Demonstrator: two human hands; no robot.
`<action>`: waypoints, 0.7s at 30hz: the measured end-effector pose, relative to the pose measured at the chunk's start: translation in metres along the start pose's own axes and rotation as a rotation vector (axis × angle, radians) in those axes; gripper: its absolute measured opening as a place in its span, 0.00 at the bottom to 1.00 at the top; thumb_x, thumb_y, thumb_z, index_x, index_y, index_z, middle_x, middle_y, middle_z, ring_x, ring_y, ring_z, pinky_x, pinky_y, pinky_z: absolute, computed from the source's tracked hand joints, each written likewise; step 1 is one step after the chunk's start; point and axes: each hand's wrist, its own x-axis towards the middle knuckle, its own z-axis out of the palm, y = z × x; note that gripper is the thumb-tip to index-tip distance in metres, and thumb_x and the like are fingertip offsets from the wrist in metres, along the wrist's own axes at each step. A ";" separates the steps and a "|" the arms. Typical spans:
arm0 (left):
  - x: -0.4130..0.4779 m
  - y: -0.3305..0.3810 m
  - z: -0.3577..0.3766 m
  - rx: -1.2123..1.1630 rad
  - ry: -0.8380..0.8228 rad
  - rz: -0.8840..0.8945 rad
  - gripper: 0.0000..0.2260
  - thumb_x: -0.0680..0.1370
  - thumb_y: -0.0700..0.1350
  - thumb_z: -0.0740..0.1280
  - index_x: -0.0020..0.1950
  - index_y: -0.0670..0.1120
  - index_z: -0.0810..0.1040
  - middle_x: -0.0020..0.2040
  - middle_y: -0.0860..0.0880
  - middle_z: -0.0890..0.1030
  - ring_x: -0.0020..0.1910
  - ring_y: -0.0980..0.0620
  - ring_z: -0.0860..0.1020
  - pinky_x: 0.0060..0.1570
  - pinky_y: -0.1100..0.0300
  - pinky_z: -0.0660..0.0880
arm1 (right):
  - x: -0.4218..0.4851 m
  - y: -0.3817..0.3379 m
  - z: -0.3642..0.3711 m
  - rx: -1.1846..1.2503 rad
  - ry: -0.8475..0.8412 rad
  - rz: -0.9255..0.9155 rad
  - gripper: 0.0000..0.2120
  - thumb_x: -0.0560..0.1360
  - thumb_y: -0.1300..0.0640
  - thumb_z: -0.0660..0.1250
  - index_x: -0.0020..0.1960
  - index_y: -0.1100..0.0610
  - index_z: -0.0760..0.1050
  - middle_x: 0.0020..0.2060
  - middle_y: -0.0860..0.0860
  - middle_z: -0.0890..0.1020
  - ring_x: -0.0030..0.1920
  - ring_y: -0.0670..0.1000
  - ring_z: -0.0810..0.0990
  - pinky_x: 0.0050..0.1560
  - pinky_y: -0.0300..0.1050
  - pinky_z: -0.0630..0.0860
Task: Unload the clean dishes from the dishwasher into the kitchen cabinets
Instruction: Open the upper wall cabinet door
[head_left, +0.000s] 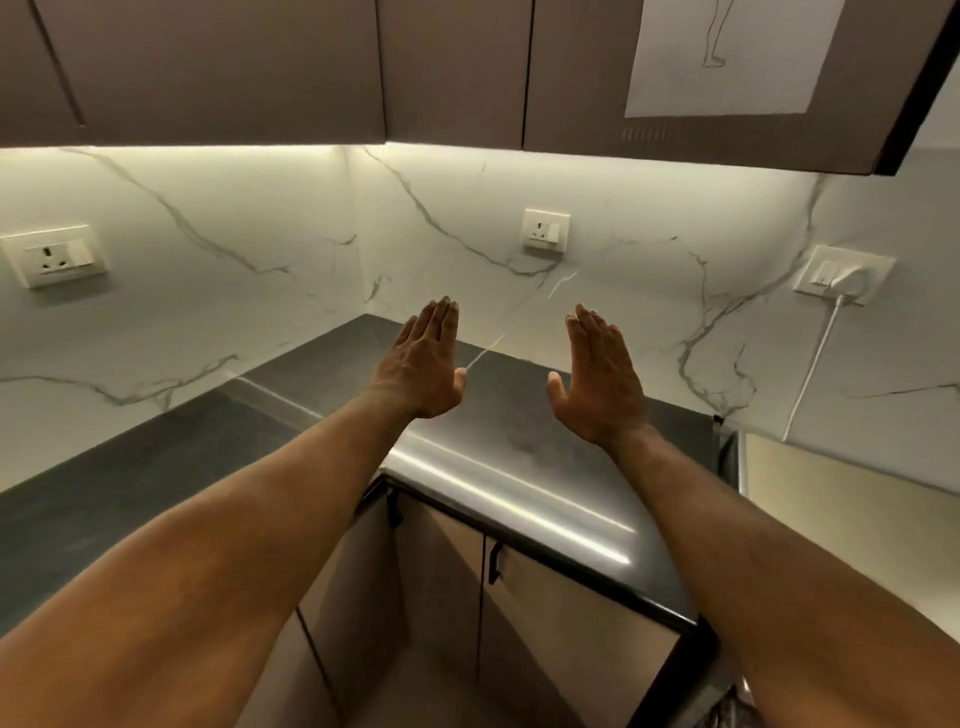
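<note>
The left grip (423, 364) and the right grip (597, 379) are hovering side by side above the dark bench (156, 467) with a gap between them. Both are spread flat, fingers straight and held together, palms facing inward, holding nothing. Bare forearms are reaching in from 7 and 5 o'clock.

The upper cabinets (234, 67) are hanging at 12 o'clock with their brown doors closed, and a white sheet (727, 52) with a line drawing is sticking to the door at 1 o'clock. The lower cabinets (561, 623) are sitting under the bench at 6 o'clock, doors closed, black handles showing.

The marble wall (208, 312) is glowing under a light strip. It is carrying three sockets — one (54, 255) at 9 o'clock, a second (545, 230) at 12 o'clock beyond the fingertips, and a third (844, 275) at 3 o'clock with a white cable (810, 374) trailing down.
</note>
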 end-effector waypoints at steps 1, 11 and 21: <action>0.015 -0.001 0.001 -0.005 0.012 0.015 0.39 0.80 0.55 0.60 0.80 0.43 0.38 0.81 0.47 0.40 0.79 0.51 0.40 0.77 0.56 0.40 | 0.011 0.004 0.000 -0.025 0.013 0.009 0.36 0.75 0.50 0.63 0.78 0.62 0.54 0.78 0.58 0.54 0.78 0.55 0.50 0.78 0.50 0.45; 0.151 -0.004 0.000 -0.027 0.132 0.198 0.43 0.78 0.54 0.63 0.79 0.42 0.37 0.80 0.45 0.39 0.79 0.49 0.39 0.77 0.56 0.40 | 0.122 0.045 0.010 -0.246 0.177 0.082 0.36 0.70 0.58 0.66 0.75 0.67 0.60 0.76 0.63 0.60 0.77 0.61 0.57 0.77 0.56 0.53; 0.270 0.022 -0.011 -0.035 0.438 0.295 0.46 0.72 0.48 0.71 0.79 0.37 0.45 0.80 0.40 0.47 0.79 0.42 0.45 0.76 0.53 0.41 | 0.203 0.100 0.005 -0.319 0.377 0.016 0.36 0.69 0.61 0.67 0.75 0.65 0.60 0.75 0.62 0.62 0.77 0.61 0.57 0.77 0.56 0.55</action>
